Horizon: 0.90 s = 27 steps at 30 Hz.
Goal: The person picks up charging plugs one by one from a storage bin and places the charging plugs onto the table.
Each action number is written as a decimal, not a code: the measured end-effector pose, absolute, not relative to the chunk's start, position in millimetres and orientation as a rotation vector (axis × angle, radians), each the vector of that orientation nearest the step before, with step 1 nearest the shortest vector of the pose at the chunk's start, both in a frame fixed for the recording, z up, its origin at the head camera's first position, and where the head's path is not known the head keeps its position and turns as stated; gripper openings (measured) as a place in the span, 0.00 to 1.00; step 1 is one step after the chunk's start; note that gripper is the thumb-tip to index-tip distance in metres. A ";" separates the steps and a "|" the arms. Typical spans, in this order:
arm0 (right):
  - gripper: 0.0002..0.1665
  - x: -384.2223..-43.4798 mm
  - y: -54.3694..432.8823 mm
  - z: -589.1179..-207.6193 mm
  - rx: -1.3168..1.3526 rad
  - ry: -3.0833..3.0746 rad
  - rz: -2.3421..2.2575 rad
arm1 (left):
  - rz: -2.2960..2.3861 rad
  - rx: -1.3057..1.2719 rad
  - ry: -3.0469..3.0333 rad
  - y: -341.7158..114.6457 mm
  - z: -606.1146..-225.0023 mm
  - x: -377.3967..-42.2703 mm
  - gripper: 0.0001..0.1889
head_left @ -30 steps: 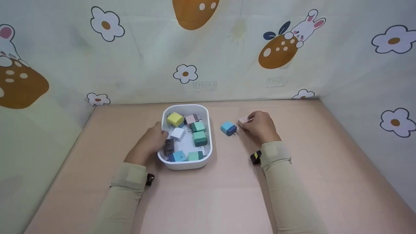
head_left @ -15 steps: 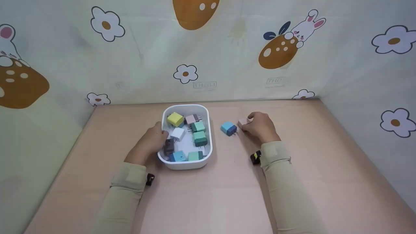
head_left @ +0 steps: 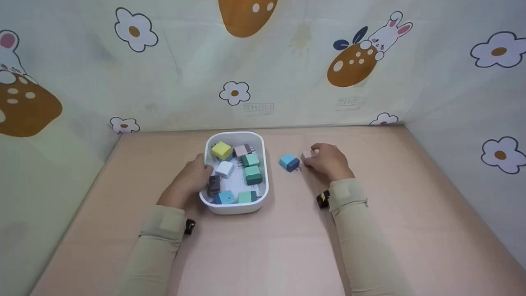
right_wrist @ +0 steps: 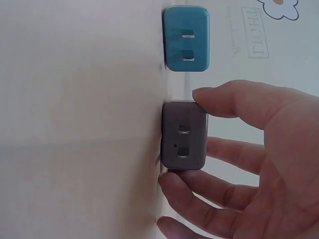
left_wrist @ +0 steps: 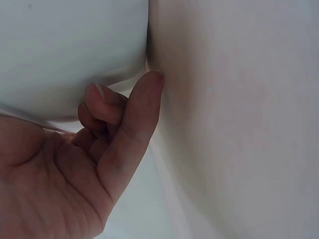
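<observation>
My left hand point(head_left: 191, 176) grips the near-left side of a white plastic bin point(head_left: 234, 211), its thumb over the rim. In the left wrist view the fingers point(left_wrist: 142, 102) curl against the bin's outer wall point(left_wrist: 75, 45). My right hand point(head_left: 330, 161) pinches a pink charger plug point(head_left: 308, 155) on the table, right of the bin. Its grey two-pronged face point(right_wrist: 184, 134) shows in the right wrist view, with the thumb at one end and fingers at the other. Between the bin and that plug lies a blue charger plug point(head_left: 289, 162) with its prongs towards me.
Several charger plugs lie in the bin: a yellow one point(head_left: 222, 151), a white one point(head_left: 224, 169), a black one point(head_left: 213, 186), plus green, blue and pink ones. A patterned cloth wall point(head_left: 185, 82) stands behind the pinkish tabletop point(head_left: 254, 255).
My right hand has dipped a little towards me at the pink charger plug, and slightly more of the plug shows. The left hand and the bin keep their places.
</observation>
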State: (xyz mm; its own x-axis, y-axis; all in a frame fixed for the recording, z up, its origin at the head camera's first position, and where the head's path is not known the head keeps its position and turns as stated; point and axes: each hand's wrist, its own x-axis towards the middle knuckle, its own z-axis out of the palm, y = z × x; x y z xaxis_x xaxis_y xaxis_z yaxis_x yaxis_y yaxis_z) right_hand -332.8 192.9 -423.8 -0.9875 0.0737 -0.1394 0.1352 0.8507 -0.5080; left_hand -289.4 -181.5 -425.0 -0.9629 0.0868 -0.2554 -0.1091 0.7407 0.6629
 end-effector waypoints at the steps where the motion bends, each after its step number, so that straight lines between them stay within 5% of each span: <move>1: 0.38 -332.6 192.8 -423.7 0.169 2.912 -0.813 | 1.044 -0.023 2.668 -181.2 -424.7 -289.2 0.31; 27: 0.40 -334.1 194.2 -426.0 0.165 2.925 -0.809 | 1.071 -0.054 2.628 -179.9 -423.6 -288.3 0.32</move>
State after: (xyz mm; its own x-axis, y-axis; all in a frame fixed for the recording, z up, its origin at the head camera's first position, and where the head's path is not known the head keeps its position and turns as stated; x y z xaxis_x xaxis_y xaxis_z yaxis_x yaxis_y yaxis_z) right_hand -334.1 194.2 -426.0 -0.9889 0.0768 -0.1274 0.1314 0.8528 -0.5054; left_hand -288.3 -179.9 -423.6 -0.9537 0.0780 -0.2904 -0.1470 0.7213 0.6768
